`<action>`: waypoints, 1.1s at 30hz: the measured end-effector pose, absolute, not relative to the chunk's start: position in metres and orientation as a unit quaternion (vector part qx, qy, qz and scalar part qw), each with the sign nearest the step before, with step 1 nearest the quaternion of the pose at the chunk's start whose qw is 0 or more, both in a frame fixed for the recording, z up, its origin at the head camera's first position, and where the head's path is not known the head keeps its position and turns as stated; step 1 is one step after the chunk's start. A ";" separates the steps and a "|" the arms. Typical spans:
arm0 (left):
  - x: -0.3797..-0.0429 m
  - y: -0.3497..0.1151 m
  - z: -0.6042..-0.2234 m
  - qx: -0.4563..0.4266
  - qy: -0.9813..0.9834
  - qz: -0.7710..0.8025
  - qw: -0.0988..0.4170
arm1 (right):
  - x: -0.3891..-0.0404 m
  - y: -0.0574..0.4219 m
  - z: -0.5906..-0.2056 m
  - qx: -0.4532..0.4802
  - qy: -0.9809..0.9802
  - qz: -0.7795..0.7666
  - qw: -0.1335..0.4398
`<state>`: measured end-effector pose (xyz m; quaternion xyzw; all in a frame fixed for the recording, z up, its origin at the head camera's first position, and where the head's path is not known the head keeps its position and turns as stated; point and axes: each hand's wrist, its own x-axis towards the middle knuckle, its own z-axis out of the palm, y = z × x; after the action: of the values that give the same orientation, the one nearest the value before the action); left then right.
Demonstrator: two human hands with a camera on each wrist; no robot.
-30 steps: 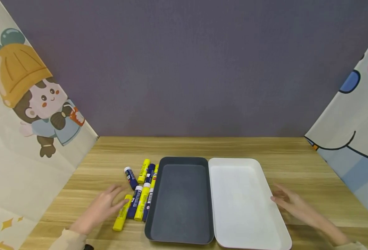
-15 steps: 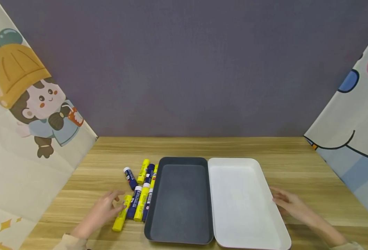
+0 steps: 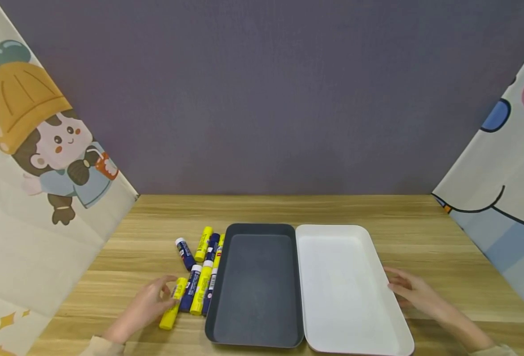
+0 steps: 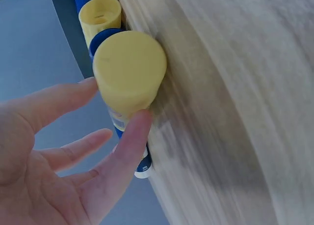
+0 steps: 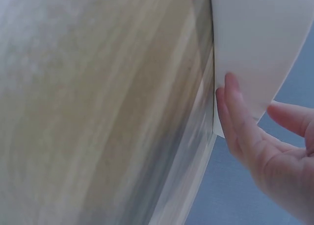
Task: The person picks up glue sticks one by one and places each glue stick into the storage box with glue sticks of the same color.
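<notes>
My left hand (image 3: 148, 304) pinches the nearest yellow glue stick (image 3: 168, 316) on the table, thumb on one side and a finger on the other. In the left wrist view its yellow end (image 4: 130, 68) faces the camera between thumb and finger. Beside it lie more glue sticks: a blue one (image 3: 191, 289), another yellow one (image 3: 201, 291) and several behind. At the right, my right hand (image 3: 417, 294) touches the outer side of the white tray (image 3: 342, 287). In the right wrist view the fingers (image 5: 238, 102) lie fairly straight along the tray's wall, with the thumb near its rim.
A dark grey tray (image 3: 255, 291) stands directly left of the white tray, close against the glue sticks. The wooden table (image 3: 288, 207) ends at a grey-purple panel (image 3: 284, 99) at the back. Printed cartoon sheets (image 3: 21, 257) flank both sides.
My left hand has come down and back slightly, closing thumb and finger on the yellow glue stick. My right hand has moved slightly left against the white tray and then stayed there.
</notes>
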<state>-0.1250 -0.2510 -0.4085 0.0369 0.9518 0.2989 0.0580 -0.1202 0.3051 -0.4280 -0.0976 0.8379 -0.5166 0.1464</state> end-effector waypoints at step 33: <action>-0.132 -0.257 -0.415 0.002 0.947 0.308 0.091 | -0.121 0.308 -0.427 -0.080 0.829 -0.527 0.170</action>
<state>-0.1320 -0.2571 -0.4153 0.0021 0.9471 0.3076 0.0911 -0.1210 0.3075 -0.4270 -0.0802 0.8288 -0.5271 0.1698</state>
